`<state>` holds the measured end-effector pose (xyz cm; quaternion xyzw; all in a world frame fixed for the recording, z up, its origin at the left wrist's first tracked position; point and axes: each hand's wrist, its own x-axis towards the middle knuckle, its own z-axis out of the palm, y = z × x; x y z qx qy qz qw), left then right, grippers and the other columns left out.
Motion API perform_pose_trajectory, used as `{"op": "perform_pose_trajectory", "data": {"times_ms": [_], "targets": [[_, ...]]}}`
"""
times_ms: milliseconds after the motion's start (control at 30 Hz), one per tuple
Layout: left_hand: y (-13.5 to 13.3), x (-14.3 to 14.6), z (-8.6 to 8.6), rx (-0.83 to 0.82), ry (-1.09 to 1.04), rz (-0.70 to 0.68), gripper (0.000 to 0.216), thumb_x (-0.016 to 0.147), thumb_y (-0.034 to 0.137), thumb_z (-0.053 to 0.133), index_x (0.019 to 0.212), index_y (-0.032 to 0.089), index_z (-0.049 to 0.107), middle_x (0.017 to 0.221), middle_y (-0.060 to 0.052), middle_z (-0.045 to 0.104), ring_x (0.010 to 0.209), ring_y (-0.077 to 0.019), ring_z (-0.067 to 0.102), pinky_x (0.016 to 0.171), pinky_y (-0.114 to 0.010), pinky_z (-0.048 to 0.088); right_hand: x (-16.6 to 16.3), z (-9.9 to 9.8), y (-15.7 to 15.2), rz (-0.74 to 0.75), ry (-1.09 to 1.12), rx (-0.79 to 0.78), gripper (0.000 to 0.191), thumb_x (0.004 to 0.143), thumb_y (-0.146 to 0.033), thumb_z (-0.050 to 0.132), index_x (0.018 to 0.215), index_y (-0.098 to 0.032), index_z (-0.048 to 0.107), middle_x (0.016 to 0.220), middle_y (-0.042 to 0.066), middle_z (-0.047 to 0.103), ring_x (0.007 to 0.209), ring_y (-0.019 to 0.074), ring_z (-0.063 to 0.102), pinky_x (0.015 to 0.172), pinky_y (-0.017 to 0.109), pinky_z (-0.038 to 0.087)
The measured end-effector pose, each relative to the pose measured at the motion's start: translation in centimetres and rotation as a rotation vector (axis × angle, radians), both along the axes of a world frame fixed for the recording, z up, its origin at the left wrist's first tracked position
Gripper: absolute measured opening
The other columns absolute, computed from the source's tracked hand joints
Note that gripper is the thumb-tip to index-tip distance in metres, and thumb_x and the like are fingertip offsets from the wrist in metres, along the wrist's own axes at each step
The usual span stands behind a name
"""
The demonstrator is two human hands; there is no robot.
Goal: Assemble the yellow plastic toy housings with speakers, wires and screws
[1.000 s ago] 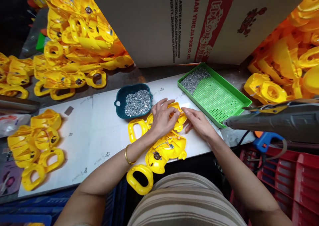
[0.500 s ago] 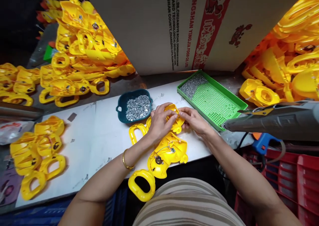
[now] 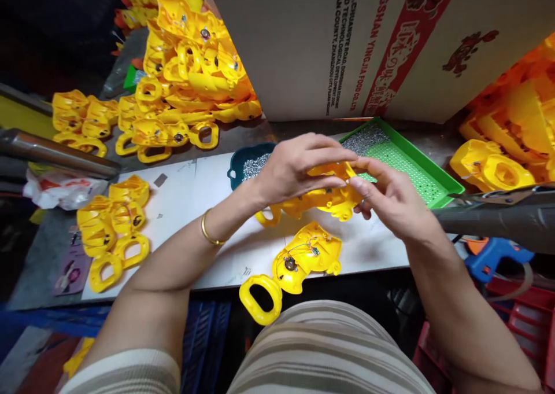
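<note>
Yellow plastic toy shell [image 3: 333, 196] with loop handle, raised clear of white board [image 3: 191, 197], roughly level, gripped between both hands above board's far right part.

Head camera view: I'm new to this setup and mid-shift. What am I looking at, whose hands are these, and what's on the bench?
This is one camera worn on a person's head, looking down at their own two bare hands; no machine is involved. The left hand and right hand together hold a yellow moulded plastic shell above the white work board. A second yellow shell with wires and a small speaker inside lies on the board's near edge. Behind the hands sit a dark teal bowl of small metal screws and a green perforated plastic tray with more screws. Heaps of yellow shells lie around.
</note>
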<state>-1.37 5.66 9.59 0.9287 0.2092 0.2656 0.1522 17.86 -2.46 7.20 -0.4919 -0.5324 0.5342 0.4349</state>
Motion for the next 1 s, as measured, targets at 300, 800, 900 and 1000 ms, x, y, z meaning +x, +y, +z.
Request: {"op": "perform_pose_trajectory", "data": {"times_ms": [300, 800, 900, 1000], "targets": [[-5.9, -1.8, -0.8, 0.059, 0.037, 0.04, 0.036, 0.094, 0.052, 0.05, 0.107, 0.025, 0.07, 0.092, -0.003, 0.071, 0.082, -0.0118, 0.068, 0.068, -0.02, 0.051, -1.4, -1.1, -5.7, 0.121, 0.176, -0.233, 0.044, 0.087, -0.047, 0.061, 0.124, -0.023, 0.056, 0.073, -0.001, 0.06, 0.047, 0.0058, 0.049, 0.038, 0.015, 0.039], [-14.7, -12.4, -5.3, -0.902, 0.43, 0.472, 0.079, 0.068, 0.06, 0.075, 0.135, 0.025, 0.052, 0.128, -0.012, 0.058, 0.114, -0.0279, 0.057, 0.097, -0.039, 0.047, -1.2, -4.4, -6.0, 0.234, 0.059, -0.488, 0.051, 0.075, -0.051, 0.068, 0.114, -0.02, 0.062, 0.069, 0.0, 0.06, 0.04, 0.0102, 0.054, 0.034, 0.023, 0.042], [-17.3, -12.9, -6.4, -0.965, 0.381, 0.487, 0.057, 0.075, 0.056, 0.07, 0.122, 0.024, 0.062, 0.116, -0.008, 0.063, 0.104, -0.0245, 0.061, 0.091, -0.033, 0.049, -2.1, -5.4, -6.0, 0.193, 0.077, -0.474, 0.046, 0.077, -0.048, 0.066, 0.114, -0.02, 0.061, 0.055, -0.005, 0.053, 0.04, 0.0112, 0.052, 0.036, 0.022, 0.044], [-18.5, -13.1, -7.4, -1.022, 0.332, 0.497, 0.035, 0.075, 0.056, 0.067, 0.091, 0.026, 0.073, 0.087, -0.002, 0.07, 0.081, -0.0231, 0.065, 0.072, -0.03, 0.054, -2.5, -6.1, -6.0, 0.185, 0.099, -0.449, 0.046, 0.081, -0.046, 0.063, 0.119, -0.02, 0.058, 0.049, -0.007, 0.052, 0.038, 0.0107, 0.049, 0.038, 0.022, 0.044]]}}
